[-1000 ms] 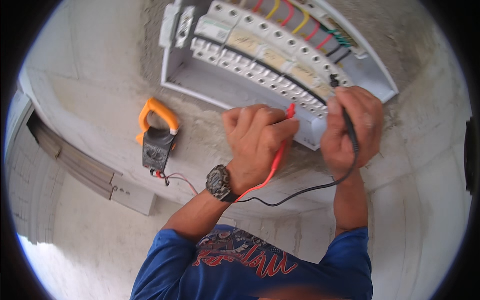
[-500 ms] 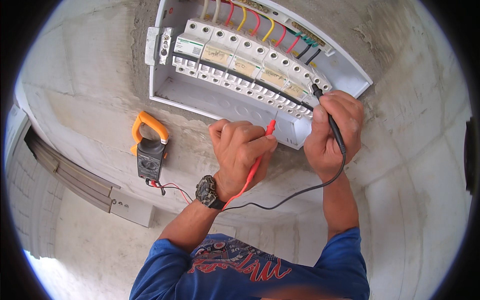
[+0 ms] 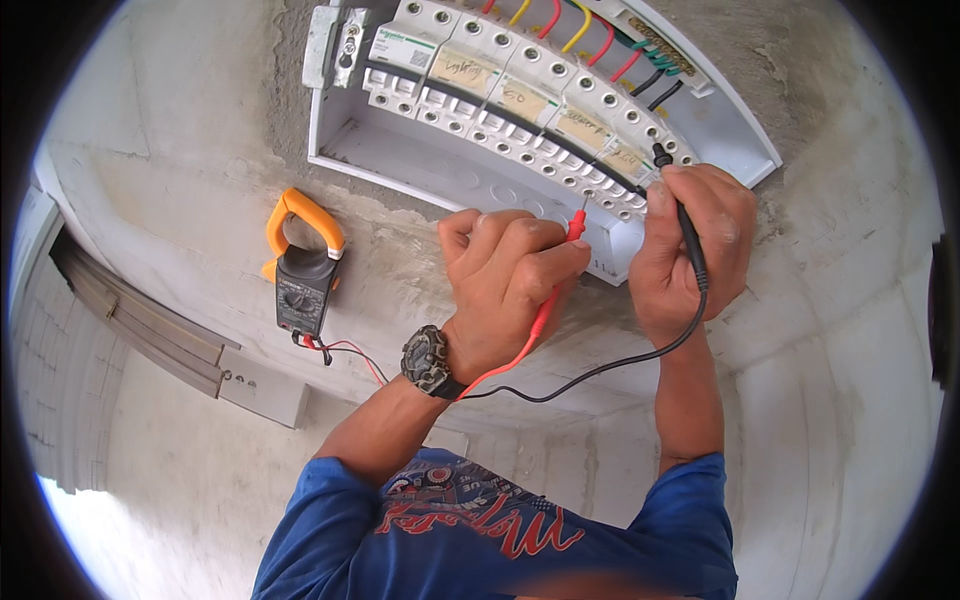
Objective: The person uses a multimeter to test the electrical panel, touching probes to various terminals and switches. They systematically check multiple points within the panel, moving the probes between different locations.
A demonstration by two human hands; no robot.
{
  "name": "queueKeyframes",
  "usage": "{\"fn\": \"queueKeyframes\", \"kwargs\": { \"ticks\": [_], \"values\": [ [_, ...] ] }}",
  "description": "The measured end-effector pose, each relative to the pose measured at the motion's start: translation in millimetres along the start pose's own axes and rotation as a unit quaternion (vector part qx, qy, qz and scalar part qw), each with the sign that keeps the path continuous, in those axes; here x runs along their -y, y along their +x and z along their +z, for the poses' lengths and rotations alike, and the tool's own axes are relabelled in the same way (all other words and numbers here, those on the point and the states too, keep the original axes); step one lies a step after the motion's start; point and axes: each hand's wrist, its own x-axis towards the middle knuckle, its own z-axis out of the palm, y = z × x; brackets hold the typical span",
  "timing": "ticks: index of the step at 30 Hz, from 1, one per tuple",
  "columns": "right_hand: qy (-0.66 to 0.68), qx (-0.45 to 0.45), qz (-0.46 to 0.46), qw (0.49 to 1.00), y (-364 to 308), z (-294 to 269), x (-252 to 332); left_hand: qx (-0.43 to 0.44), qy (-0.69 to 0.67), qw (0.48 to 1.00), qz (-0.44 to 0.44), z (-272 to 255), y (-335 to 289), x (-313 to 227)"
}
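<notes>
The left hand (image 3: pixel 510 275) was curled shut around the red test probe (image 3: pixel 560 265), fingers pressed together over its shaft, with the probe's metal tip pointing up at the lower edge of the row of white circuit breakers (image 3: pixel 520 110). The right hand (image 3: pixel 690 250) gripped the black test probe (image 3: pixel 680 215) in a closed fist, the thumb laid along it, and the probe's tip sat against the breakers near the right end of the row. Both probes were at the open white distribution box (image 3: pixel 720 130), which was set into a rough grey concrete wall (image 3: pixel 190 130). Coloured wires (image 3: pixel 580 25), red, yellow, green and black, ran into the top of the breakers. A thin red lead (image 3: pixel 500 368) and a black lead (image 3: pixel 610 365) trailed down from the probes past the left wrist, which wore a dark wristwatch (image 3: pixel 428 360). To the left of the hands, well apart from the box, a clamp meter (image 3: pixel 303 270) with an orange jaw and a dark body hung against the wall, its leads plugged in at the bottom. The person's blue sleeves (image 3: pixel 320 520) showed at the lower edge.
</notes>
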Motion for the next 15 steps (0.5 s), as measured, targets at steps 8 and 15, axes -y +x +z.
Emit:
{"fn": "queueKeyframes", "kwargs": {
  "ticks": [8, 15],
  "values": [
    [-0.04, 0.039, -0.045, 0.997, 2.6, -10.9, -7.7, -0.019, 0.026, 0.999, -0.008, 7.9, 5.2, -4.5],
    [-0.065, 0.052, 0.053, 0.995, 1.2, -19.6, -12.8, -0.07, 0.025, 0.997, -0.007, 16.0, 8.2, -11.1]
  ]
}}
